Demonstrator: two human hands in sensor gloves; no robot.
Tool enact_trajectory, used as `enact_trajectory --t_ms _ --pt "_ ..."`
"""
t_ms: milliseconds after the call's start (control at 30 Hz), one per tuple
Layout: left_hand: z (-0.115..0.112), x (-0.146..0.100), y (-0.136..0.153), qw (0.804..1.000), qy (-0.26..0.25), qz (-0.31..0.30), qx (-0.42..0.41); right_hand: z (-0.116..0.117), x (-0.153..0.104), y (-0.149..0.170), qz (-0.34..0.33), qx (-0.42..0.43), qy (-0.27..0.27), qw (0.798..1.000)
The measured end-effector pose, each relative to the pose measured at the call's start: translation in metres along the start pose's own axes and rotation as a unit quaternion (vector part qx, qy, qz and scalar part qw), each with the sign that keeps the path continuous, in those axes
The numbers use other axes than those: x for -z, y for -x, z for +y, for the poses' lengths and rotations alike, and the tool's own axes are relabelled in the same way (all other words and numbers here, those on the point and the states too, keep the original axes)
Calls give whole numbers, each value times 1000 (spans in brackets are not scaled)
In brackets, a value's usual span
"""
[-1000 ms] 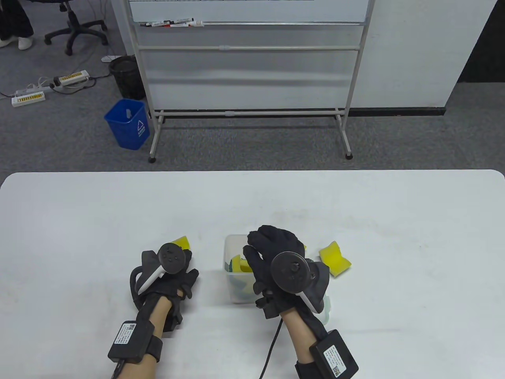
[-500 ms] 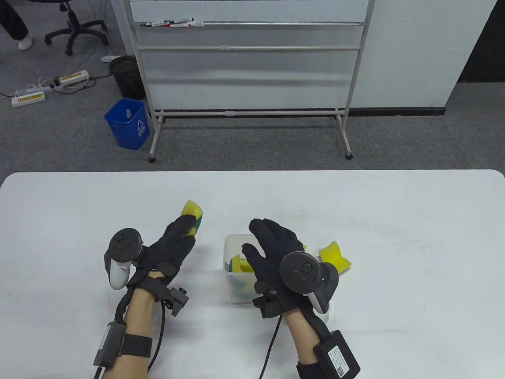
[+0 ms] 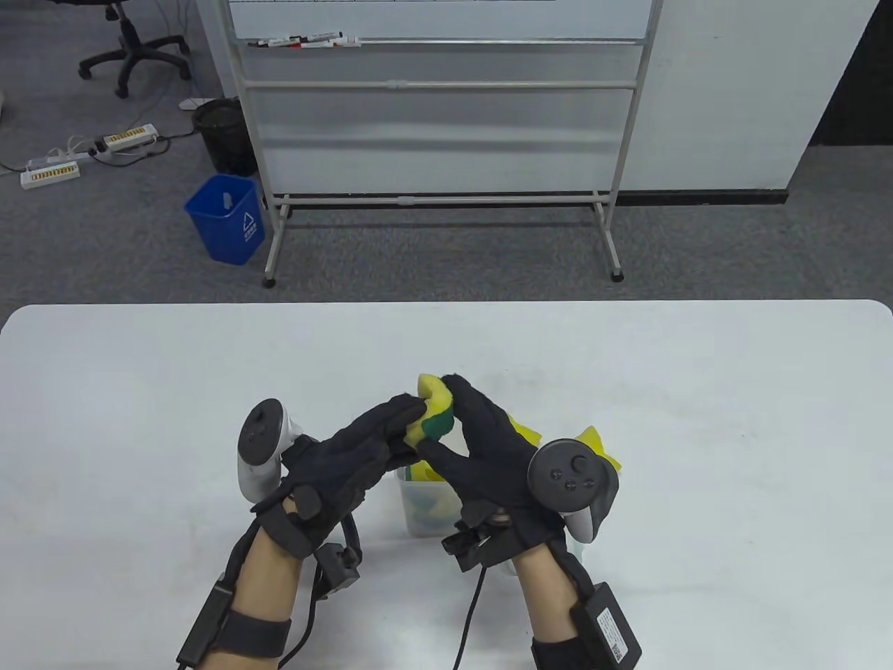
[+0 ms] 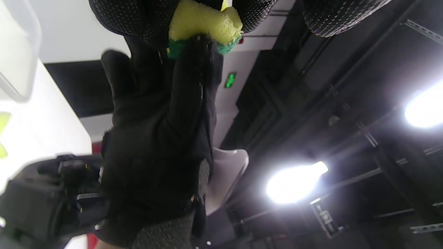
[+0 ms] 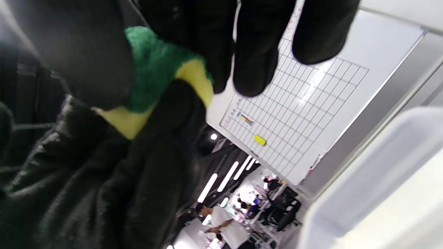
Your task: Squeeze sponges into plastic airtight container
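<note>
A yellow sponge with a green scouring side (image 3: 434, 412) is held above the clear plastic container (image 3: 418, 506), squeezed between both hands. My left hand (image 3: 380, 436) grips it from the left and my right hand (image 3: 474, 433) from the right. The sponge also shows in the left wrist view (image 4: 204, 26) and in the right wrist view (image 5: 159, 79), bent between black gloved fingers. The container holds yellow and green sponges (image 3: 422, 474). Another yellow sponge (image 3: 601, 447) lies on the table right of the container, partly hidden by my right hand's tracker.
The white table (image 3: 698, 433) stretches wide on all sides. Beyond its far edge stand a whiteboard frame (image 3: 439, 139), a blue bin (image 3: 227, 220) and a black bin (image 3: 223, 136) on the carpet.
My left hand lifted the sponge from the table at the left and carried it right, over the container. My right hand rose from the container and took hold of the sponge's other side.
</note>
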State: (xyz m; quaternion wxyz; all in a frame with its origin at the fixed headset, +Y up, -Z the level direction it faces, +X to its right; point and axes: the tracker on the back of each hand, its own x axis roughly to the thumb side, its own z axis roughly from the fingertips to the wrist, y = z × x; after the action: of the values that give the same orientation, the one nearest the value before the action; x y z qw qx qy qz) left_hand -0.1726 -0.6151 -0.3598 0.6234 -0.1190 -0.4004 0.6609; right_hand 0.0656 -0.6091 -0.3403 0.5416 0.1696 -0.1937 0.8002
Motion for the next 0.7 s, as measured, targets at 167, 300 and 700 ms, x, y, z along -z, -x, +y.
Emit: enact_trajectory --t_ms 167,300,700 --pt "-7 3 0 1000 5 11 23 -3 -2 1 18 1 48 999" --pt "-6 1 -7 990 -49 27 133 -1 -2 2 31 -34 63 997" --pt "-4 -4 -21 960 -146 37 235 1 -2 1 40 -47 56 996"
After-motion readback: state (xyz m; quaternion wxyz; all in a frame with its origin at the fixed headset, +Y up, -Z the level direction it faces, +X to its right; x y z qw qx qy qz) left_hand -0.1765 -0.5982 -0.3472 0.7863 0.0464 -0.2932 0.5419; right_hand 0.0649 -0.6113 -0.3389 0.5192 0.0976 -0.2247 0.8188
